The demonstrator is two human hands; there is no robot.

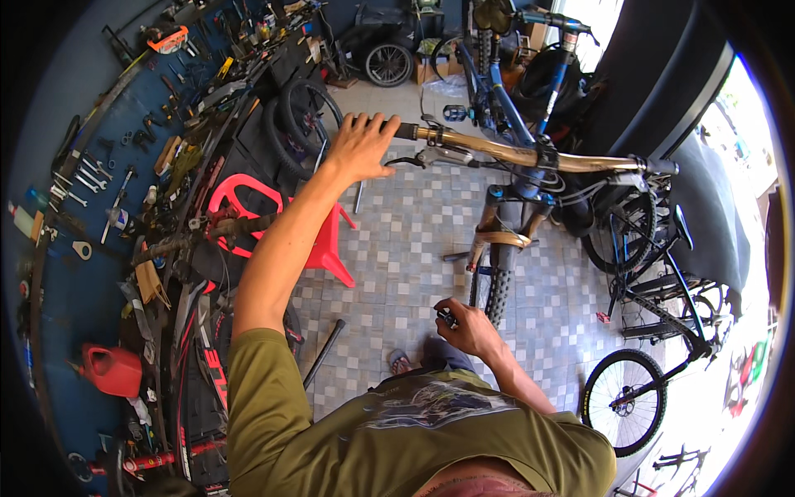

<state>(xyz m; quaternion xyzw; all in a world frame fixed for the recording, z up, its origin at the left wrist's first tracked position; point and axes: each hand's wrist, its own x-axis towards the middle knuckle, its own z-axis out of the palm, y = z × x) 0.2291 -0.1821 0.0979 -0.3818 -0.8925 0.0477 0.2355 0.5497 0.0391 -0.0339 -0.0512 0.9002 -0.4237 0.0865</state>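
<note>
A blue mountain bike [515, 116] stands in front of me, its wide bronze handlebar [497, 149] spanning left to right. My left hand [361, 149], arm stretched out, closes over the black grip [404, 131] at the bar's left end, thumb below it. Beneath that grip sits a brake lever [443, 156], with cables running toward the stem. Close to my body, my right hand [474, 327] is closed round a small black and silver part [448, 317]; its exact kind cannot be made out. The front tyre [499, 294] and bronze fork brace [501, 238] lie just beyond that hand.
On the left, a pink-red plastic chair [327, 248] stands beside a cluttered workbench. Tools hang on the blue wall [62, 282], near a red jug [112, 370]. Other bikes [662, 306] line the right side. A black bar [325, 354] leans near my left side above the tiled floor [389, 265].
</note>
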